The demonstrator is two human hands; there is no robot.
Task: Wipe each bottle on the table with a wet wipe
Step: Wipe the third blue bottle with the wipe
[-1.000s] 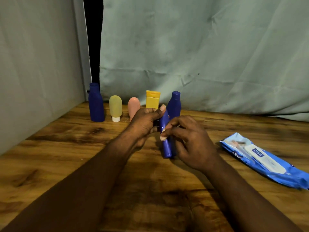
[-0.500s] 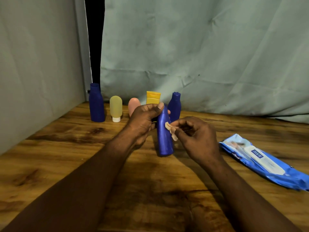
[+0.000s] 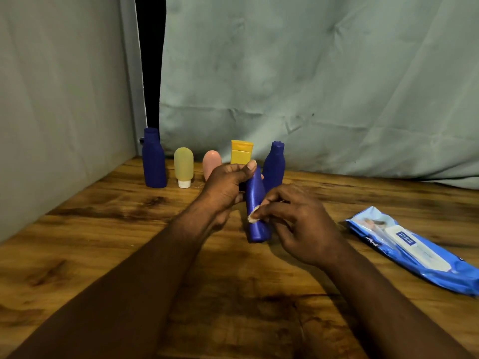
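makeshift home setup, wooden table (image 3: 103, 255), draped cloth backdrop (image 3: 311, 86)

The left hand (image 3: 225, 187) and right hand (image 3: 303, 229) are bare. The left forearm (image 3: 145, 281) and right forearm (image 3: 375, 294) are bare too, uncovered all the way to the near edge of the view. The left thumb (image 3: 249, 169) has a short, rounded nail.

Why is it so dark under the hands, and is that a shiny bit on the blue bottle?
Head view: the light is dim and warm; the left hand and right hand throw a dark shadow onto the table; yes, a glare streak runs down the blue bottle; the wet wipe against it looks smeared; the wipes pack near the right edge is soft.
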